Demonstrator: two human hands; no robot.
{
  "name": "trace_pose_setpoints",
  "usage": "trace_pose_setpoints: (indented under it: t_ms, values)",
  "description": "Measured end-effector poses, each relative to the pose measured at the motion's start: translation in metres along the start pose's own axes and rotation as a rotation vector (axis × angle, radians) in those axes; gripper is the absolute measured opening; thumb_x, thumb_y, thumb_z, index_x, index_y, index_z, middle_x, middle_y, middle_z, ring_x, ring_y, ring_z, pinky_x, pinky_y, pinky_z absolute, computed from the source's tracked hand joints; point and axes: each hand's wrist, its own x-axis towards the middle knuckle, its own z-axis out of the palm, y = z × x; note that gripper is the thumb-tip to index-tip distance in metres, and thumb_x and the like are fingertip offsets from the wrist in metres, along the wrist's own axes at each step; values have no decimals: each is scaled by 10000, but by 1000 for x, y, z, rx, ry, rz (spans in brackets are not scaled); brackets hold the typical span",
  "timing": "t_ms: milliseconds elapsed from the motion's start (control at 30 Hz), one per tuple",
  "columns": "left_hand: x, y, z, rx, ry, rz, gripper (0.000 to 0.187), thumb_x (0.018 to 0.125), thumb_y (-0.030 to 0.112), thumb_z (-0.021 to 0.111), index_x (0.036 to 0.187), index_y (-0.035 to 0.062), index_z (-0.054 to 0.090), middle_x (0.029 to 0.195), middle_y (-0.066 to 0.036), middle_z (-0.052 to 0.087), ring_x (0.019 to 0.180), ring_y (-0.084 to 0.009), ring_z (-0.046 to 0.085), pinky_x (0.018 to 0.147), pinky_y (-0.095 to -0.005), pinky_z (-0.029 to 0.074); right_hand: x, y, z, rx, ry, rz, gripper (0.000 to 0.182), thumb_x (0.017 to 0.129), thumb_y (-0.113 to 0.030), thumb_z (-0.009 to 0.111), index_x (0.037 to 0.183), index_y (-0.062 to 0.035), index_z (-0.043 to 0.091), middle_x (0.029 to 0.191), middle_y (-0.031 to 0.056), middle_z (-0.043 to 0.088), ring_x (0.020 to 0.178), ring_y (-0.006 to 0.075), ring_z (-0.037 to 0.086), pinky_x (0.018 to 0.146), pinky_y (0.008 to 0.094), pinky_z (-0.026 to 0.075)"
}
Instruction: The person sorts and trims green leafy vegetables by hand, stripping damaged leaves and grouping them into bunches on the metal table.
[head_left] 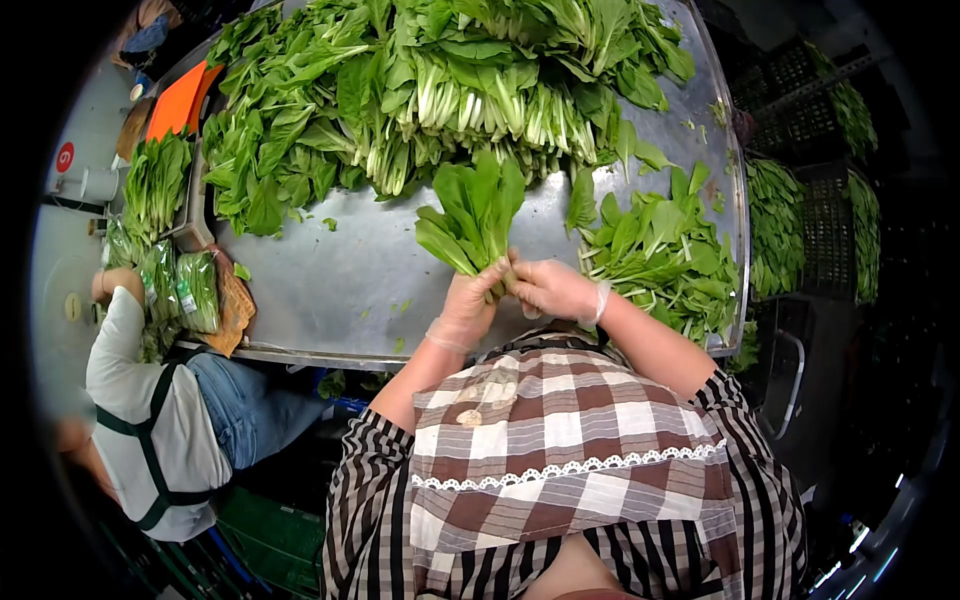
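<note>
Both of my hands wear thin clear gloves and meet at the table's near side. My left hand (474, 300) is closed around the stems of a small bunch of leafy greens (472, 215), whose leaves point up and away from me. Touching the same stems from the right, my right hand (552, 288) has its fingers pinched at the bunch's base. Beyond them a large heap of greens (470, 95) lies with many pale stem ends facing me. A looser pile of leaves (665, 255) is to the right of my right hand.
A metal table (330, 280) carries the greens. At left are bagged greens (198, 290), an orange sheet (180, 100) and a co-worker (165, 430) in a white top. Black crates of greens (828, 235) stand beyond the table's right edge.
</note>
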Motion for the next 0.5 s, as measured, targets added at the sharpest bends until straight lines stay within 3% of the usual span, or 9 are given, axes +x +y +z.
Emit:
trace_pose_setpoints:
  t_ms: [133,233,300,367,500]
  values:
    - [-11,8,-15,146,145,28,359,859,55,703,1190,-4,578,1038,-88,666,905,-197,648,808,-329,525,12,-9,-10,-445,6,-34,309,909,-360,620,928,-66,711,796,137,704,689,311,671,695,410,527]
    - [-24,22,-43,250,363,155,291,801,29,735,1077,14,642,985,-35,676,862,-141,631,707,-275,500,33,-15,-38,-286,392,-214,223,934,-232,632,977,-19,679,858,89,714,691,176,651,641,311,534]
    - [-33,30,-81,325,494,176,340,775,8,739,1097,10,630,1008,-46,670,856,-149,628,733,-277,504,49,-34,-61,-108,578,-135,220,936,-224,632,982,-12,671,873,84,713,732,162,651,663,291,535]
    - [-41,36,-110,484,585,213,393,786,-14,720,1158,-7,593,1018,-68,665,848,-164,643,755,-295,516,65,-50,-84,-157,734,-48,266,918,-274,652,967,-13,662,873,121,712,757,210,665,692,323,537]
    - [-47,37,-141,773,632,364,544,761,58,756,1244,-36,524,1146,-131,614,982,-239,625,866,-369,508,88,-78,-104,-489,909,108,345,848,-419,689,920,-82,685,843,143,713,749,284,679,712,384,533]
